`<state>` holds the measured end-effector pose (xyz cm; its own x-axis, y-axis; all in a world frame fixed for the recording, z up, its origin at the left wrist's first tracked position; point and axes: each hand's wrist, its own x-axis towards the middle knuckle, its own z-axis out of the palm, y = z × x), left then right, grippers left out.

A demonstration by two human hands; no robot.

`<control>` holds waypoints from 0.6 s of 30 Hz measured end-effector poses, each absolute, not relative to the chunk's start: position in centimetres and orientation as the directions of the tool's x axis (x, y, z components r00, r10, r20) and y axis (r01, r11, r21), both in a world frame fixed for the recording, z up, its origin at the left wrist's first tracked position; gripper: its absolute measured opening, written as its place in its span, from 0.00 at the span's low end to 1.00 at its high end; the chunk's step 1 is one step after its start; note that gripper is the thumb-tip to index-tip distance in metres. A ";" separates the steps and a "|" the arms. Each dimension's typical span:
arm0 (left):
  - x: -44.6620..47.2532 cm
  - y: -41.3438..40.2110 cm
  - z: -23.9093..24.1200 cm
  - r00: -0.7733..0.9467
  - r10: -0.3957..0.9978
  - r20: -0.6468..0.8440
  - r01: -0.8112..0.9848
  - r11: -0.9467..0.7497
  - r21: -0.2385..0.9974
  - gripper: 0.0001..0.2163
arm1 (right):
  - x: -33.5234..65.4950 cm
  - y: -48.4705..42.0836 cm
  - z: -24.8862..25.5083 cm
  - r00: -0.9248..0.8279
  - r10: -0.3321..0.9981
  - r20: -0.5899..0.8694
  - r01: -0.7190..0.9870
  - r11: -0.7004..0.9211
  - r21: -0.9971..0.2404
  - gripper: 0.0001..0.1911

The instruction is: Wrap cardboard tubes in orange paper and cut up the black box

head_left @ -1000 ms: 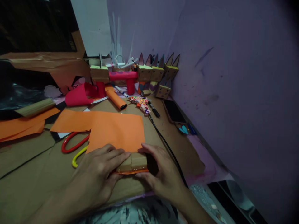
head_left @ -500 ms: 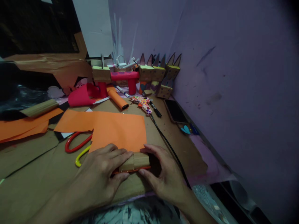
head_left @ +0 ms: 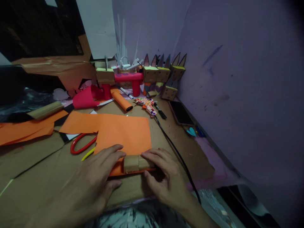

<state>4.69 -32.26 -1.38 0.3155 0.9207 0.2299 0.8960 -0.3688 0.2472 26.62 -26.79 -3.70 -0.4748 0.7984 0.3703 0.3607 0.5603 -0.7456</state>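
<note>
A small tan cardboard roll (head_left: 131, 163) with a seam across its middle lies along the near edge of an orange paper sheet (head_left: 125, 129). That edge of the paper is turned up against the roll's near side. My right hand (head_left: 163, 174) grips the roll's right end, fingers on top and thumb at the front. My left hand (head_left: 97, 174) rests at the left with thumb and fingers apart, its fingertips on the paper beside the roll. Red-handled scissors (head_left: 82, 150) stick out from under the sheet, with a yellow handle (head_left: 87, 154) close by.
A patterned glue gun (head_left: 149, 107) lies ahead, its black cord (head_left: 173, 145) running past my right hand. A marker (head_left: 160, 110) and a phone (head_left: 181, 113) are to the right. Orange tube (head_left: 122, 100), pink paper pieces and cardboard animal heads (head_left: 150, 74) stand toward the wall.
My left hand has come off the roll and moved slightly left, its thumb and fingers spreading. My right hand keeps hold, its fingers now further over the top. The view has shifted slightly.
</note>
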 end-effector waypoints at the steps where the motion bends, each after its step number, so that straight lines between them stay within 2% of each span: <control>1: 4.6 -32.5 -1.4 0.307 0.924 0.226 0.897 -0.361 0.255 0.15 | 26.7 -26.8 -3.7 -0.481 0.794 0.371 0.360 0.565 -0.743 0.21; 4: 4.6 -32.8 -1.4 0.321 0.916 0.241 0.878 -0.384 0.287 0.08 | 26.6 -26.9 -4.0 -0.487 0.793 0.367 0.362 0.565 -0.741 0.22; 9: 4.9 -32.4 -1.7 0.321 0.888 0.330 0.821 -0.434 0.370 0.07 | 26.6 -27.0 -4.4 -0.504 0.765 0.402 0.368 0.611 -0.701 0.22; 18: 5.1 -32.0 -2.2 0.303 0.903 0.305 0.822 -0.409 0.396 0.07 | 26.7 -26.9 -4.4 -0.527 0.732 0.432 0.386 0.659 -0.646 0.21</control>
<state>5.08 -31.99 -2.19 0.3027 0.9029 0.3051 0.8219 -0.4094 0.3960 26.68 -26.93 -4.44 -0.5266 0.7322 0.4320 0.3858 0.6586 -0.6461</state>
